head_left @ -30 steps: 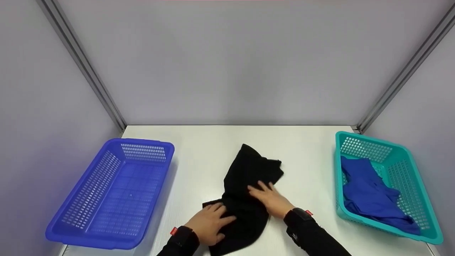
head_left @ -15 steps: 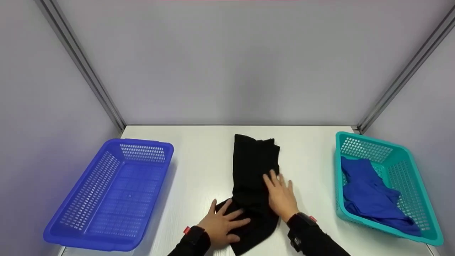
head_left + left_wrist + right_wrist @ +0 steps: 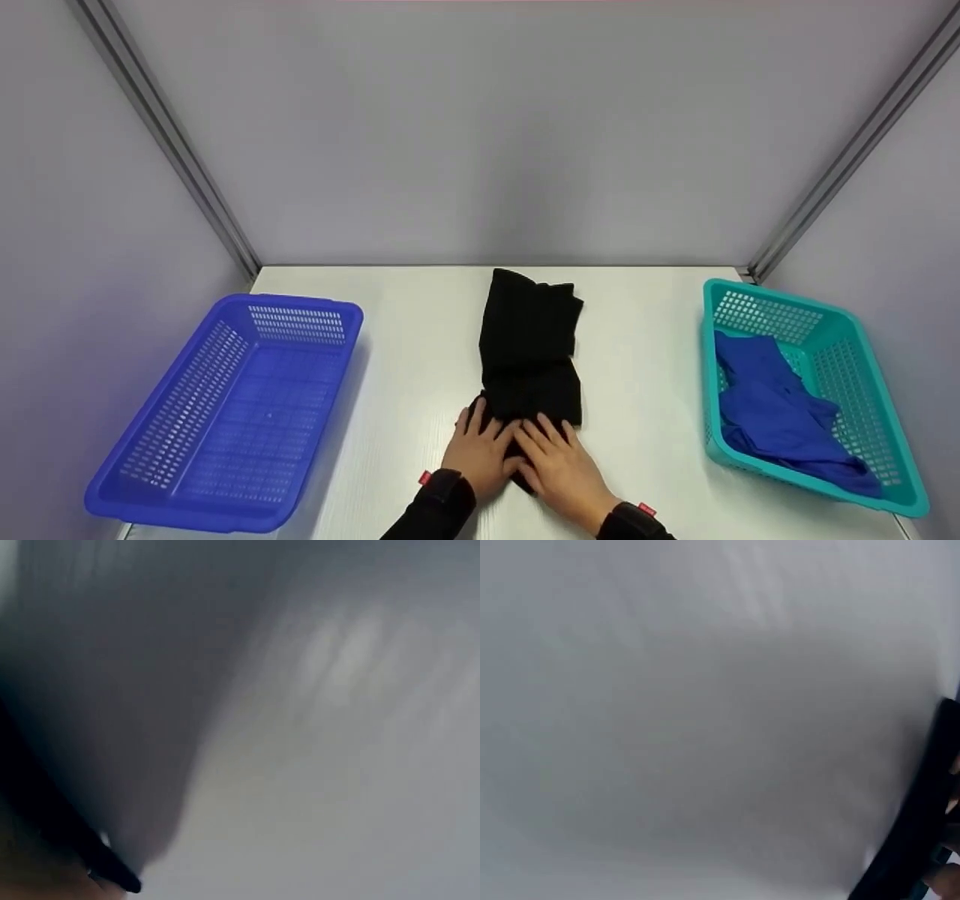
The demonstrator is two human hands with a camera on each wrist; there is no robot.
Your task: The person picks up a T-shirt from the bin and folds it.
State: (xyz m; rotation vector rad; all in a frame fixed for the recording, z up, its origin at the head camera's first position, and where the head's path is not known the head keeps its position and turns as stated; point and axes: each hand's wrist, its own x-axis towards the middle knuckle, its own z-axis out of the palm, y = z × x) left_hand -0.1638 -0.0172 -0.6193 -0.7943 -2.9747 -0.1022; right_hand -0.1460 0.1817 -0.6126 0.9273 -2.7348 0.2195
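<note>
A black cloth garment (image 3: 531, 330) lies lengthwise on the white table in the head view, with a crease across its middle. On its near end rests my left hand (image 3: 481, 454), fingers spread and pointing forward. Beside it, my right hand (image 3: 561, 465) lies on the same end with fingers extended, and the two hands touch at the thumbs. Both hands hide most of the garment's near part. The left wrist view shows mainly blurred table and shadow, and the right wrist view is much the same, with a dark strip at its edge.
To the left stands a blue plastic basket (image 3: 349, 360) with nothing in it. At the right, a teal basket (image 3: 881, 382) holds a crumpled blue garment (image 3: 780, 420). Grey panels (image 3: 510, 135) wall in the table's back and sides.
The garment has straightened and moved away from me. My left hand has moved right along its near end, and my right hand has come back from its right edge to meet the left.
</note>
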